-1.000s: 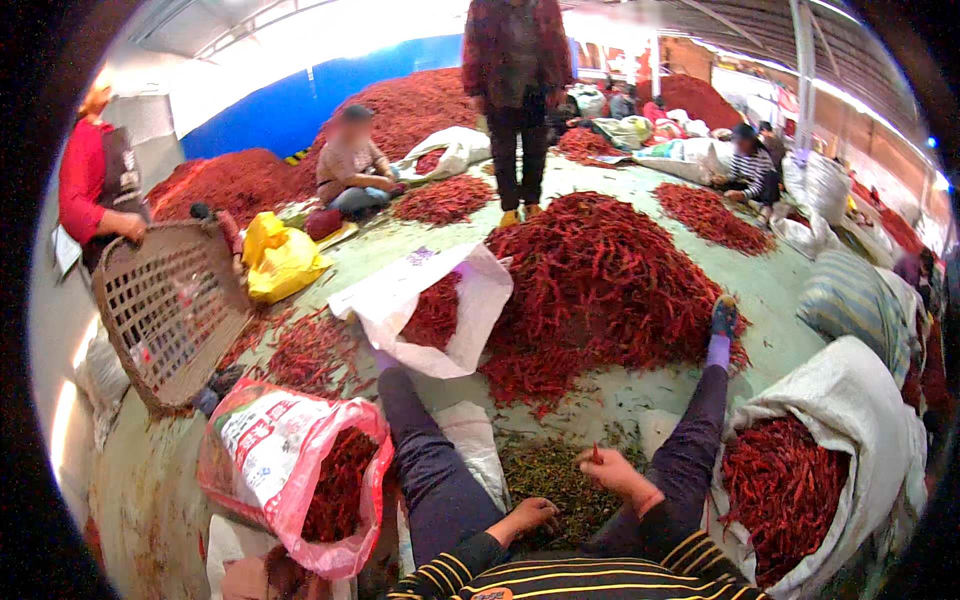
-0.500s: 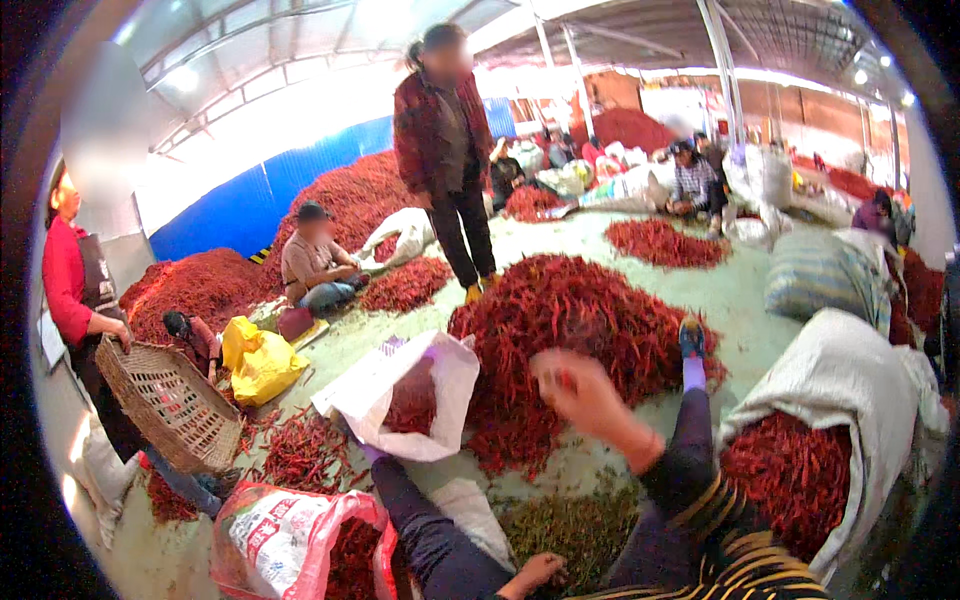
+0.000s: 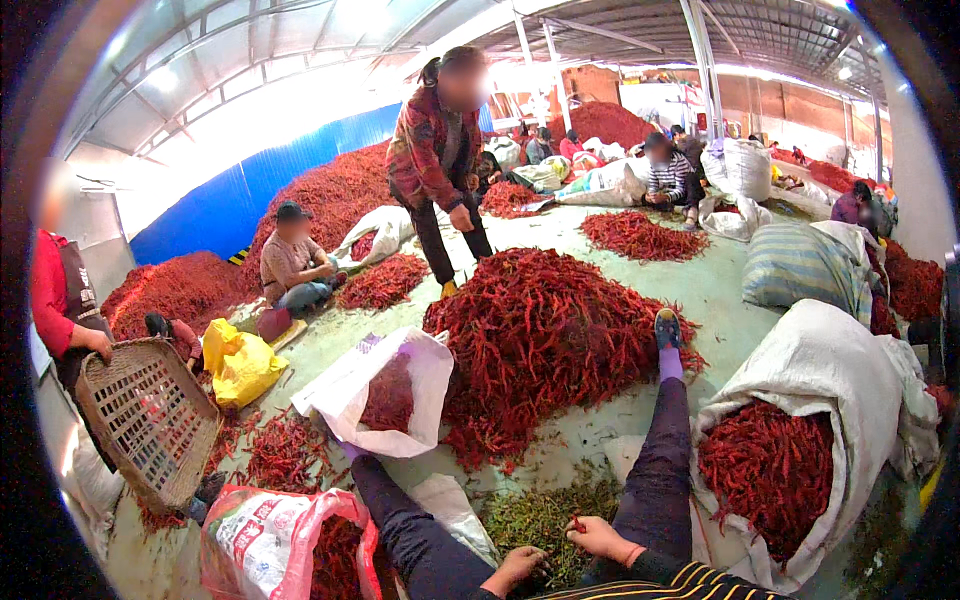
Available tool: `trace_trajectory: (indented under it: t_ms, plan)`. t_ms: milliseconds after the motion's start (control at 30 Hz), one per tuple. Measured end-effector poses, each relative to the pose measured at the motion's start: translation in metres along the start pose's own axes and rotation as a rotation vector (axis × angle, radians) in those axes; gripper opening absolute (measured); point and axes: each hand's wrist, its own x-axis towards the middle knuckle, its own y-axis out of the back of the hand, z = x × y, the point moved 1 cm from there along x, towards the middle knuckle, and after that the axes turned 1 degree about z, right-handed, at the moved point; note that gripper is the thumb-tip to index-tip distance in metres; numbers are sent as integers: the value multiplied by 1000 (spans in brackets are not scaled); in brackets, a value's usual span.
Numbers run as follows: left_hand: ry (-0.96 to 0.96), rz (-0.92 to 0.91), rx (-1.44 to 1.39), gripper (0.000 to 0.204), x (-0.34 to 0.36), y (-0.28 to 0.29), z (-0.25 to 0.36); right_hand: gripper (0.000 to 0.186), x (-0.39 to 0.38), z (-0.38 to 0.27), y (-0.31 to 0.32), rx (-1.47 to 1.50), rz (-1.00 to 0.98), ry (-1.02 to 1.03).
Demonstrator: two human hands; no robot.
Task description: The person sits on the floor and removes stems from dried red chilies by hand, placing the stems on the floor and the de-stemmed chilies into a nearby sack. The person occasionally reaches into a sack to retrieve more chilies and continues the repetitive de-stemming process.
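Observation:
My right hand (image 3: 600, 538) is low between my legs, fingers closed in a pinch on a small dark red chili pepper (image 3: 577, 524). Close by on its left, my left hand (image 3: 520, 570) has curled fingers over the heap of green stems (image 3: 545, 515); whatever is in them is too small to make out. Beyond my feet rises a large heap of red chili peppers (image 3: 550, 345). An open white sack (image 3: 420, 375) with red peppers inside stands by my left foot. To my right lies a big white woven sack (image 3: 840, 370), its mouth showing more peppers (image 3: 770, 465).
A pink-edged white bag (image 3: 255, 540) of peppers is beside my left leg. At left a person in red holds a wicker basket (image 3: 150, 420). Someone in a plaid jacket (image 3: 430, 150) bends over the far side of the heap. Others sit among smaller piles.
My right hand has come down from above the red heap to the green stems beside my left hand. The person in plaid now leans forward with a hand reaching down.

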Motion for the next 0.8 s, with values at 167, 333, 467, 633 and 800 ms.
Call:
trace_trajectory:
  t_ms: [167, 333, 467, 633, 800]
  plan:
    - [-83, 0, -19, 21, 5, 6, -15, 27, 9, -8, -6, -94, 11, 5]
    - [-20, -14, -24, 19, 4, 16, -20, 25, 9, -15, -18, -85, -81, -2]
    - [-64, 16, 71, 20, 4, 2, -7, 23, 15, 5, -14, -122, -90, 15]
    - [-35, 26, 80, 21, 5, 4, -5, 25, 19, 4, -20, -42, -84, 32]
    - [-111, 23, 69, 21, 1, 4, -5, 23, 13, -7, -23, -144, -124, -7]
